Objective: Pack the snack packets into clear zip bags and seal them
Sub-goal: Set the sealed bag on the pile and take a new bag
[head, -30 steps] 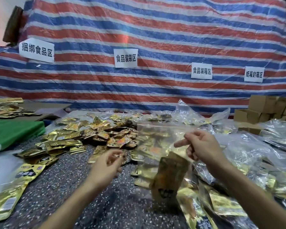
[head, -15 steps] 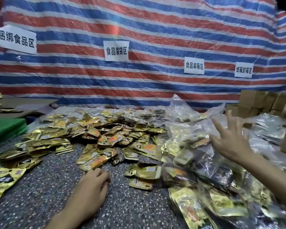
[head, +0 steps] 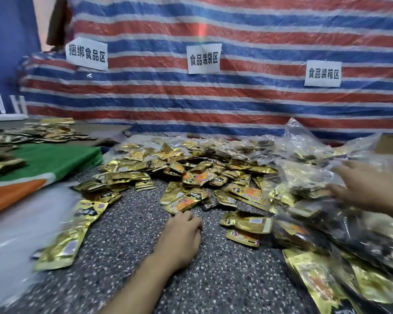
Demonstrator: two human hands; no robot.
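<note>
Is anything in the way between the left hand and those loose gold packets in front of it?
Nothing visible. The left hand rests on the speckled table, and the nearest gold packet lies right in front of its fingers, with nothing between them.

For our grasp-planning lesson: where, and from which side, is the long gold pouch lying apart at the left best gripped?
Probably pinch the long gold pouch at its right long edge, coming from the right, the side of the left hand. It lies flat, so only an edge offers purchase, and that edge lies free on the speckled surface.
</note>
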